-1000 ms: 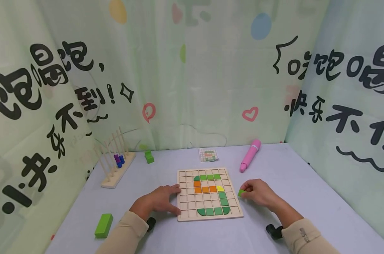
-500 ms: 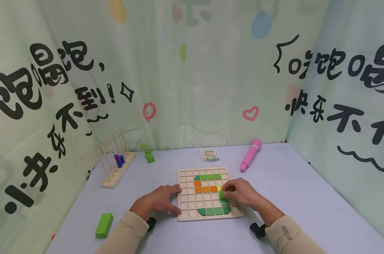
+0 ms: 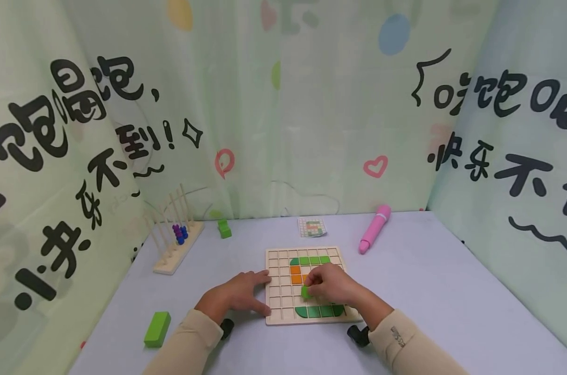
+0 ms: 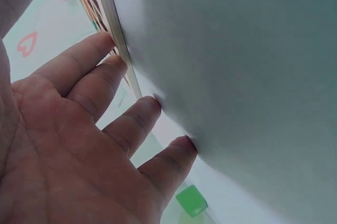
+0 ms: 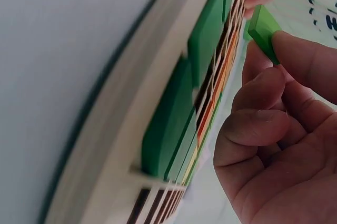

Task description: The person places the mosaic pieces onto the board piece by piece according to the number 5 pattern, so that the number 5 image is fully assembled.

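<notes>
Your right hand (image 3: 332,285) pinches a small light-green square wooden tile (image 3: 306,292) between thumb and fingertips, held just above the square wooden grid board (image 3: 276,304) w/ the tile at the hand's left tip, over the board's middle, just below the orange tiles (image 3: 295,274). In the right wrist view the tile (image 5: 265,26) sits tilted, one edge toward the board, not yet down in a cell; which cell it's over, can't tell. Dark-green tiles (image 3: 319,311) fill the board's near row, well apart from the held tile. Your left hand (image 3: 236,298) lies flat & relaxed on the light grey desk (image 3: 428,291), fingertips (image 4: 116,62) touching the board's left edge, gripping nothing. Right hand's the one on the tile; left only braces. Board sits mid-desk toward the near edge. Pink pen-shaped thing (image 3: 374,229) lies toward the far right, pattern card (image 3: 312,227) by the far edge.
</notes>
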### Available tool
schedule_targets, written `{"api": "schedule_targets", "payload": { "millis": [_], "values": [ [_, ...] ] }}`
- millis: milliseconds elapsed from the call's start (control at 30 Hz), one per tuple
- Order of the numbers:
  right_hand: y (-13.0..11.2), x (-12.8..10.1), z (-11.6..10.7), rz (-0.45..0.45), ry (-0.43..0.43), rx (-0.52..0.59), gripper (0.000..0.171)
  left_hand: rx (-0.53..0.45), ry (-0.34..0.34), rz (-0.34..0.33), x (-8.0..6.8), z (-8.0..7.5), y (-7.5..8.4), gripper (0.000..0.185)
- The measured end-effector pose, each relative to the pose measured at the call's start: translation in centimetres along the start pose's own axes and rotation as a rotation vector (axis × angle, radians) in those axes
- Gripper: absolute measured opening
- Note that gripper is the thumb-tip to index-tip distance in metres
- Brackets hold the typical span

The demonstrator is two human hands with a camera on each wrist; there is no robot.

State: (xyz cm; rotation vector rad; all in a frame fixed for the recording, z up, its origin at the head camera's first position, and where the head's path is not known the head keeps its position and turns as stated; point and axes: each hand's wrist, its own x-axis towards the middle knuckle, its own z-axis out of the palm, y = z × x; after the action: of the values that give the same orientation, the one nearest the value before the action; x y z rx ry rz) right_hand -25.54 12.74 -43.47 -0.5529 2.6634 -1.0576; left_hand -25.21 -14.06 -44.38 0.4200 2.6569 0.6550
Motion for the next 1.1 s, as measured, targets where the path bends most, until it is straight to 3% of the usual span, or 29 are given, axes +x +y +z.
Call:
{"api": "schedule_targets", "payload": {
  "millis": [600,900,1100],
  "values": [
    [-1.1,0.0,1.6,-0.045,-0.047,-0.123,0.013,0.007,-0.007,0.03,0.2,0.3,0.2,0.081],
    [-1.8,-0.2,2.2,0.019,-0.023,-0.245,0.012,-0.001,-0.014,0.024,0.5,0.5,0.3,0.082],
    [-1.2,-1.2,1.2,-0.026,-0.005,-0.195,0.005,0.02,-0.015,0.027,0.6,0.6,0.4,0.082]
  ]
}}
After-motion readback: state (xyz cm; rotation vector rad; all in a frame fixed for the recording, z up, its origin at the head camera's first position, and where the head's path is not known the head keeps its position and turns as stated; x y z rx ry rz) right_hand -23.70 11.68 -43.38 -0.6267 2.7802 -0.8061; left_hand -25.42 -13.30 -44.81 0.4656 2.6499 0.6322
